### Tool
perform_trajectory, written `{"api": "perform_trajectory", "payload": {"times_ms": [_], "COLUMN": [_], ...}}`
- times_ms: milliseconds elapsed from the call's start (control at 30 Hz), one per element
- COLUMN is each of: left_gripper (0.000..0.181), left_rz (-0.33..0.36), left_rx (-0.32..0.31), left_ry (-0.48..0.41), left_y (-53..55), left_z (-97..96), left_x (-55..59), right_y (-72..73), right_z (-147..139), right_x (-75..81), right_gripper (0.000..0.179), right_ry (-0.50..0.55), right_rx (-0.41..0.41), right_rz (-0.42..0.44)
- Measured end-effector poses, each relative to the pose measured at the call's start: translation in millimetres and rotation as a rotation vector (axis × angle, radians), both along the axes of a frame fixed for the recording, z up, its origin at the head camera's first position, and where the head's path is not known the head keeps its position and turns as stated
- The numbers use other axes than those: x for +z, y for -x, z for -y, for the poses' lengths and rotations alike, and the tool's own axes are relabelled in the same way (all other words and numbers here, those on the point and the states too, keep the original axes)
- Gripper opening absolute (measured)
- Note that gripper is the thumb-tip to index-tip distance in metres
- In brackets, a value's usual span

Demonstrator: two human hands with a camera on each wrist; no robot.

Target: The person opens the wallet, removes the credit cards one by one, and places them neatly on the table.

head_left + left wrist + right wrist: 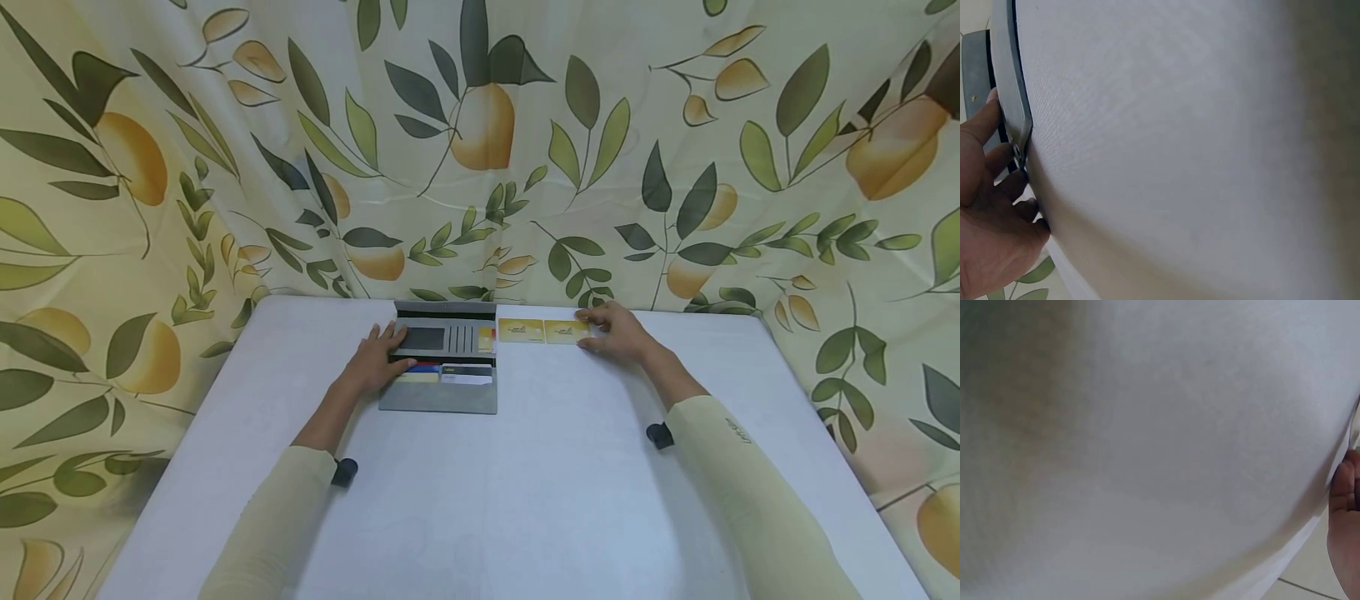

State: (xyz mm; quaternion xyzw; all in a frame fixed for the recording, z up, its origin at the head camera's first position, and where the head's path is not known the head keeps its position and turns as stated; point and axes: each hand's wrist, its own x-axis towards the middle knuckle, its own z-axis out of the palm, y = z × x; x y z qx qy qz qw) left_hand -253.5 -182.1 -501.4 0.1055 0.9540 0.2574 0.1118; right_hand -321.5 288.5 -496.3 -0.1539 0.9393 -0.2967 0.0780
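A grey wallet (pixel 442 398) lies unfolded near the table's far edge. My left hand (pixel 369 360) grips its left edge, the thumb over the inner side; the left wrist view shows the other fingers curled by that edge. Several cards show in the wallet: a yellow card (pixel 486 340) in the right slots, a blue-topped card (pixel 427 369) and a black-and-white card (pixel 467 374) in the lower pocket. Right of the wallet, two yellow cards lie side by side, a nearer yellow card (pixel 521 331) and a farther yellow card (pixel 562 332). My right hand (pixel 618 332) pinches the farther one at its right end.
A white cloth covers the table (pixel 495 500). Behind it and at both sides hangs a curtain (pixel 465 200) printed with fruit and leaves. Small black wrist devices sit at the left cuff (pixel 303 467) and the right cuff (pixel 686 417).
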Motion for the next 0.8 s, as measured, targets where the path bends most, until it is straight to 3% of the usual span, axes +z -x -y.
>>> {"api": "perform_trajectory", "payload": {"times_ms": [133, 400, 800], "left_gripper": [0.075, 0.075, 0.075], "left_rz": [0.004, -0.002, 0.011], "left_rx": [-0.004, -0.015, -0.014], "left_ry": [-0.006, -0.019, -0.022], "left_y": [-0.2, 1.5, 1.0], "left_z": [0.1, 1.2, 1.6], "left_x": [-1.0, -1.9, 0.5], "right_y": [0.7, 6.3, 2.0], "right_z": [2.4, 22.0, 79.1], "right_x": [0.1, -7.8, -4.9], "right_gripper": [0.066, 0.064, 0.056], "right_ry": [0.005, -0.046, -0.058], "right_rx": [0.001, 0.001, 0.104], "right_rz": [-0.023, -0.167, -0.168]}}
